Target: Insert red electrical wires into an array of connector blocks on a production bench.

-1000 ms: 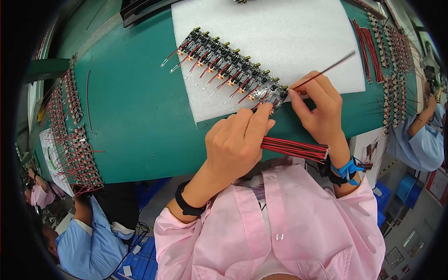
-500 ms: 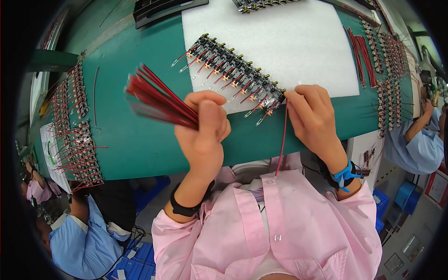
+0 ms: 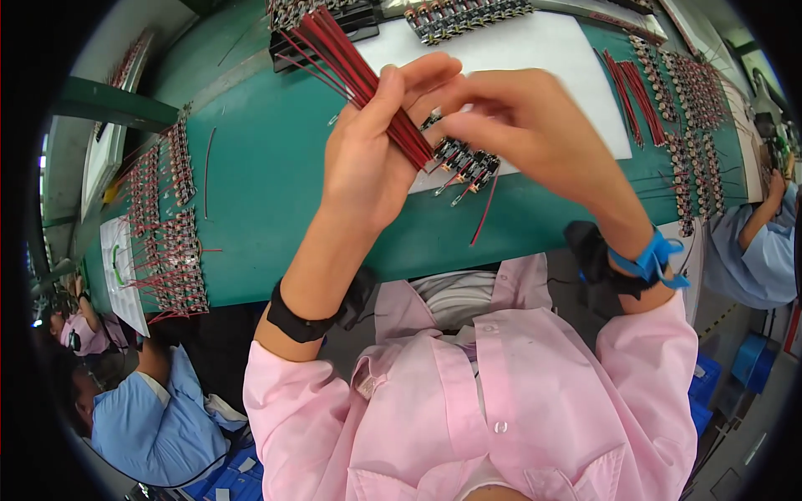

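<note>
In my left hand [image 3: 359, 163] is a thick bundle of thin red and dark wires [image 3: 342, 54], fingers closed around it. The bundle slants across the palm, its lower ends beside the thumb side. My right hand [image 3: 518, 117] hovers just right of the bundle, thumb and curled fingers apart, with nothing visible between them. Beneath both hands lies a row of small circuit boards [image 3: 476, 169], partly hidden, with short red leads and clear tips. One longer red wire [image 3: 484, 219] trails from the row's near right end toward the table's front edge.
A white foam sheet [image 3: 543, 67] lies on the green table [image 3: 259, 225]. Behind it sit another board row [image 3: 464, 21] and a black tray [image 3: 359, 33]. Wired boards [image 3: 171, 259] stand left; loose red wires [image 3: 631, 100] and board rows [image 3: 697, 142] are right. Co-workers sit on both sides.
My right hand has left the row's end and moved left and up to the wire bundle. My left hand has turned the bundle more upright. The long wire stays at the row's end.
</note>
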Demonstrator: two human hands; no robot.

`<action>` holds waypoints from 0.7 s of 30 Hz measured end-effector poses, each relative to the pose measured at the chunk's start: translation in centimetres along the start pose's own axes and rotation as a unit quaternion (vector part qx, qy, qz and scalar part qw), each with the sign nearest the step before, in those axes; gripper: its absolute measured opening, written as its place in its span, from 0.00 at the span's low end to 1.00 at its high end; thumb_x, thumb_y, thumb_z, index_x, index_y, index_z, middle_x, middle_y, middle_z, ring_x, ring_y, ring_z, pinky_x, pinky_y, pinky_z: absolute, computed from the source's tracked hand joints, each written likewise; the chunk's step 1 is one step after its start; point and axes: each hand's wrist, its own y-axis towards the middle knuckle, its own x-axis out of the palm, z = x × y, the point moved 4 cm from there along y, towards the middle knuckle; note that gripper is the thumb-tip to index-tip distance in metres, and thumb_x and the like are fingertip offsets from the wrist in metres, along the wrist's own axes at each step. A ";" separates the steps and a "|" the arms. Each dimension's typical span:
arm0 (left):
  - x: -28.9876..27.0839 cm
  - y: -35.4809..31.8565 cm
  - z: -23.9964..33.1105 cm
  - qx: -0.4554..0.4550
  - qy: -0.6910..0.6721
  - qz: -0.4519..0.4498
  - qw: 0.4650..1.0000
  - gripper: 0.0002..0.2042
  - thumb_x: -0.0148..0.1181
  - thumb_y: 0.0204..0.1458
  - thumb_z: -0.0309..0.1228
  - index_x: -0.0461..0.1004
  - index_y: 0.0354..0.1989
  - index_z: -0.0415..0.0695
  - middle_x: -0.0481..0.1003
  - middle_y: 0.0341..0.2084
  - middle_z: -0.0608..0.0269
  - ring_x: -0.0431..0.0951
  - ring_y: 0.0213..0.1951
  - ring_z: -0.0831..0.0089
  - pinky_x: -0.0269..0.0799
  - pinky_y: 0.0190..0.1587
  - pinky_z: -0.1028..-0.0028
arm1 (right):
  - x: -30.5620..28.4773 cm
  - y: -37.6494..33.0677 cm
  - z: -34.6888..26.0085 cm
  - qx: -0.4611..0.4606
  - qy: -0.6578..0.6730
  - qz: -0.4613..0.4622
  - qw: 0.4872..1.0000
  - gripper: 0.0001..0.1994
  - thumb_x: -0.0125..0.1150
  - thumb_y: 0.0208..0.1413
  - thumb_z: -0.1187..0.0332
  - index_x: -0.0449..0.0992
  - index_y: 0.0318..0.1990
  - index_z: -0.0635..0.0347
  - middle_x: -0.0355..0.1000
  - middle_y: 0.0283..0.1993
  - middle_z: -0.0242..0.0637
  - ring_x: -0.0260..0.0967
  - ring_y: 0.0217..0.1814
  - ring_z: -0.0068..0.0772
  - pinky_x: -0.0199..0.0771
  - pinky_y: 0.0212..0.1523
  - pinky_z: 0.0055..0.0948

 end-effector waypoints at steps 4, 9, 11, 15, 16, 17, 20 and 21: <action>1.4 0.7 -0.1 0.010 0.050 -0.042 0.998 0.19 0.37 0.54 0.37 0.62 0.42 0.32 0.68 0.32 0.55 0.70 0.34 0.69 0.68 0.37 0.73 | 1.3 1.1 1.8 0.031 0.070 -0.040 0.996 0.03 0.51 0.44 0.76 0.67 0.23 0.67 0.64 0.19 0.31 0.57 0.19 0.17 0.57 0.20 0.17; 0.5 0.6 -0.4 -0.020 0.063 -0.067 0.996 0.19 0.37 0.54 0.38 0.63 0.41 0.32 0.69 0.31 0.57 0.70 0.31 0.73 0.68 0.33 0.76 | 1.3 1.6 2.5 0.023 0.172 -0.046 0.984 0.06 0.50 0.45 0.74 0.66 0.21 0.67 0.66 0.20 0.32 0.58 0.18 0.16 0.57 0.16 0.16; -0.2 0.8 -0.5 -0.029 0.093 -0.060 0.993 0.18 0.38 0.54 0.38 0.63 0.40 0.33 0.69 0.29 0.59 0.69 0.29 0.76 0.67 0.30 0.77 | 1.3 1.7 2.7 0.029 0.213 -0.057 0.975 0.07 0.50 0.45 0.73 0.66 0.20 0.67 0.67 0.21 0.32 0.58 0.17 0.15 0.56 0.14 0.15; -0.5 1.1 0.1 0.035 0.174 0.017 0.984 0.15 0.41 0.53 0.37 0.65 0.36 0.35 0.68 0.22 0.64 0.67 0.24 0.81 0.64 0.23 0.81 | 1.2 1.9 2.9 0.100 0.276 -0.073 0.953 0.07 0.50 0.46 0.72 0.66 0.20 0.66 0.67 0.20 0.34 0.57 0.14 0.15 0.54 0.11 0.13; -0.6 1.1 0.5 0.069 0.205 0.054 0.975 0.14 0.42 0.52 0.36 0.66 0.34 0.36 0.67 0.20 0.66 0.66 0.21 0.83 0.62 0.20 0.82 | 1.2 1.9 2.7 0.108 0.252 -0.071 0.959 0.08 0.50 0.46 0.72 0.66 0.20 0.66 0.66 0.19 0.34 0.57 0.13 0.15 0.53 0.11 0.13; -0.8 1.0 0.8 0.072 0.205 0.055 0.975 0.14 0.42 0.52 0.36 0.66 0.34 0.36 0.67 0.20 0.66 0.66 0.21 0.83 0.62 0.20 0.82 | 1.1 1.9 2.5 0.116 0.227 -0.068 0.965 0.08 0.49 0.46 0.72 0.66 0.20 0.66 0.66 0.18 0.34 0.56 0.11 0.15 0.53 0.11 0.13; -1.3 0.9 1.2 -0.029 0.155 -0.023 0.987 0.11 0.47 0.50 0.35 0.66 0.27 0.38 0.64 0.14 0.71 0.60 0.14 0.86 0.54 0.13 0.84 | 1.3 1.8 2.3 0.117 0.201 -0.069 0.970 0.08 0.49 0.46 0.71 0.66 0.20 0.65 0.65 0.16 0.34 0.56 0.10 0.15 0.52 0.11 0.13; -1.3 0.9 1.1 -0.027 0.155 -0.021 0.987 0.11 0.47 0.50 0.35 0.66 0.27 0.38 0.64 0.14 0.71 0.60 0.14 0.86 0.54 0.13 0.84 | 1.3 1.9 2.2 0.110 0.199 -0.071 0.971 0.07 0.49 0.46 0.72 0.66 0.21 0.65 0.65 0.16 0.33 0.56 0.09 0.15 0.52 0.11 0.13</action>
